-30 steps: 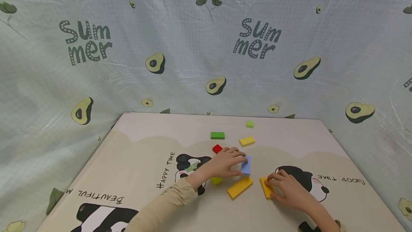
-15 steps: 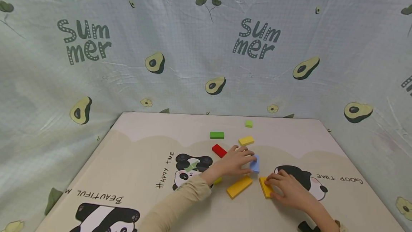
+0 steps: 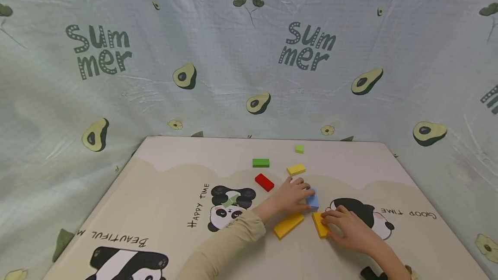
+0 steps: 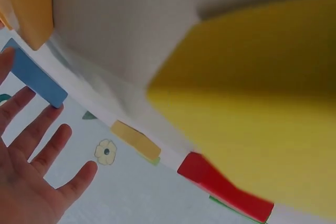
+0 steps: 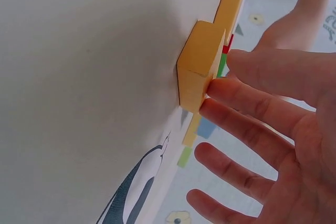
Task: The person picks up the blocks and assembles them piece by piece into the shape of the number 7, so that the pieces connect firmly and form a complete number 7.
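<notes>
From the head view, I see a curtain [image 3: 218,33] behind everything, printed with avocados and, twice, the word "SUMMER" split over two lines. Lettering runs across the tabletop [image 3: 163,211] too: "HAPPY TIME" sideways on the left, "GOOD TIME" upside down on the right, and "BEAUTIFUL M" upside down near the left edge, where it gets cut off. The left hand [image 3: 289,197] pinches a blue block [image 3: 312,199] near the middle. To its right, the right hand [image 3: 348,230] has its fingers loosely extended, the tips touching an orange block [image 3: 320,225]. A second orange block [image 3: 288,225] lies just left of that one. Farther off sit a red block [image 3: 264,182], a small yellow block [image 3: 296,169], a green block [image 3: 260,163] and a light green block [image 3: 299,149].

In the left wrist view, the blue block sits between thumb and fingertips, the other fingers spread. A big yellow shape [image 4: 252,103] looms blurred on the right; which block it is, I can't tell.

In the right wrist view, fingertips rest against the orange block's side, the fingers fairly straight. Part of a black-and-white print [image 5: 134,184] shows below, on the tabletop.
</notes>
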Available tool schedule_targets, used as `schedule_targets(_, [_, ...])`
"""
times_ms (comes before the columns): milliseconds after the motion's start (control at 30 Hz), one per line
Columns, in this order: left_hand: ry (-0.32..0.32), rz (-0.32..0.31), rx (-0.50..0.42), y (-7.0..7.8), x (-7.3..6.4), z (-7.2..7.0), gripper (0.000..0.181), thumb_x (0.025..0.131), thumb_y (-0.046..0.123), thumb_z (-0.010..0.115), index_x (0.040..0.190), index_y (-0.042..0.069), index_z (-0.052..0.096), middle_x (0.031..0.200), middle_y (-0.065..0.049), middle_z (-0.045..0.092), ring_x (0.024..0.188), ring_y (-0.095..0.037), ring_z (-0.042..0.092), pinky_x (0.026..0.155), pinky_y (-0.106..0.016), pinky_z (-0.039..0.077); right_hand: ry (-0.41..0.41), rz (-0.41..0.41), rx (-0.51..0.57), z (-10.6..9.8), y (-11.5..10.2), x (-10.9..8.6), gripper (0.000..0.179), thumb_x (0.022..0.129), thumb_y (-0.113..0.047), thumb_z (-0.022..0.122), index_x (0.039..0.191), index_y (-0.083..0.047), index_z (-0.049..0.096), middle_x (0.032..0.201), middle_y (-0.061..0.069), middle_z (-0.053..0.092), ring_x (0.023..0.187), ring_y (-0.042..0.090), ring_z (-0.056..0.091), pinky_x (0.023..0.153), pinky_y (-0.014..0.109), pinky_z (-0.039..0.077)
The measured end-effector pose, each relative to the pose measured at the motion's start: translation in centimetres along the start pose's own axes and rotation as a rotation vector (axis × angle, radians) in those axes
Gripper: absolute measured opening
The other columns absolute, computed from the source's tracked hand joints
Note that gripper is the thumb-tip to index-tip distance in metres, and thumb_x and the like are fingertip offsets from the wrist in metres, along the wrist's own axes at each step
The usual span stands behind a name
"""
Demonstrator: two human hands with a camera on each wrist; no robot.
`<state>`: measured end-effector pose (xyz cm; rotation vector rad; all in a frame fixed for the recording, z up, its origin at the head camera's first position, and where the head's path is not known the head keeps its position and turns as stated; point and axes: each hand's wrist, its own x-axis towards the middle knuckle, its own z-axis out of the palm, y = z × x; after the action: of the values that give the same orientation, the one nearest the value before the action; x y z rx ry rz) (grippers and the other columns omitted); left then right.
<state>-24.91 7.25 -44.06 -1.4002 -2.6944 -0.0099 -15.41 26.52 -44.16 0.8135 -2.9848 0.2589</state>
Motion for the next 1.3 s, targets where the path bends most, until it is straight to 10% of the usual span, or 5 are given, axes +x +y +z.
schedule_targets(1300, [-0.129, -0.052, 0.034, 1.3, 1.5, -0.1, 0.041, 0.079, 0.045, 0.061, 0.119, 0.037, 0.054, 0.114, 0.012, 0.058, 0.107, -0.009, 0.043, 0.099, -0.044, 0.035, -0.046, 0.015, 0.049, -0.4, 0.0, 0.3, 0.020, 0.074, -0.024, 0.069, 0.093, -0.019, 0.068, 0.108, -0.003, 0.062, 0.087, 0.010, 0.044, 0.070, 0.035, 0.043])
